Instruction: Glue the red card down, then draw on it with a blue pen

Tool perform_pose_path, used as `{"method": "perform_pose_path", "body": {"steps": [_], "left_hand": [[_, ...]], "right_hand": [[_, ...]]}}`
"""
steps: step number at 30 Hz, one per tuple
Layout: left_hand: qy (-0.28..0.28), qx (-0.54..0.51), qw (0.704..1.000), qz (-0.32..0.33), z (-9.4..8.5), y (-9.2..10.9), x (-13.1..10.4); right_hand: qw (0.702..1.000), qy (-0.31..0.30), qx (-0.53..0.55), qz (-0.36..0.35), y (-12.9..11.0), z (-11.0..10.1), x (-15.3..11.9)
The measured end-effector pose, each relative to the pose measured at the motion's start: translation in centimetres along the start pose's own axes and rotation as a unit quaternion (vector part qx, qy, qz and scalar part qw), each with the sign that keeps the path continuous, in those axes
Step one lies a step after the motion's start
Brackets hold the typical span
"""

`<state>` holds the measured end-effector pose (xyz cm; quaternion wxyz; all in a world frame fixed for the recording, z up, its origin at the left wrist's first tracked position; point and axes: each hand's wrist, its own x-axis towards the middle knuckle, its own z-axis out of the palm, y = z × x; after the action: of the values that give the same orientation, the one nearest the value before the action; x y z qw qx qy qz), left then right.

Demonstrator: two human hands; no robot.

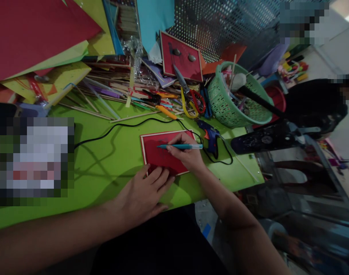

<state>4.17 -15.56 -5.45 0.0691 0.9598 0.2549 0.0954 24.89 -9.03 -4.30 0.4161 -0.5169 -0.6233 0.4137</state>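
Observation:
A red card point(154, 154) with a pale stick border lies on the green tabletop point(105, 168) in front of me. My right hand point(184, 151) grips a teal pen point(180, 146) near its middle. The pen's tip is over the card's upper left part, by some faint dark marks; whether it touches the surface I cannot tell. My left hand point(150, 187) lies with fingers spread over the card's lower left edge, holding no object. Part of the card is hidden beneath both hands.
A blue glue gun point(210, 133) with a black cord lies right of the card. Behind are scissors point(188, 95), an orange-handled cutter point(166, 112), many sticks, and a framed red card point(181, 57) with two stones. A green basket point(228, 103) stands at the right. Coloured sheets point(42, 34) fill the back left.

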Motion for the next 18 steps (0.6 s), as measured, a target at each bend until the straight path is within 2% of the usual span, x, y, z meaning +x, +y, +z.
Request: {"method": "perform_pose_path", "body": {"steps": [11, 18], "left_hand": [[-0.005, -0.006, 1.000, 0.001, 0.09, -0.08, -0.07], [-0.006, -0.004, 1.000, 0.003, -0.07, -0.02, -0.07]], "right_hand": [[1.000, 0.002, 0.010, 0.004, 0.04, 0.02, -0.06], [0.999, -0.031, 0.032, 0.014, -0.18, 0.27, -0.19]]}}
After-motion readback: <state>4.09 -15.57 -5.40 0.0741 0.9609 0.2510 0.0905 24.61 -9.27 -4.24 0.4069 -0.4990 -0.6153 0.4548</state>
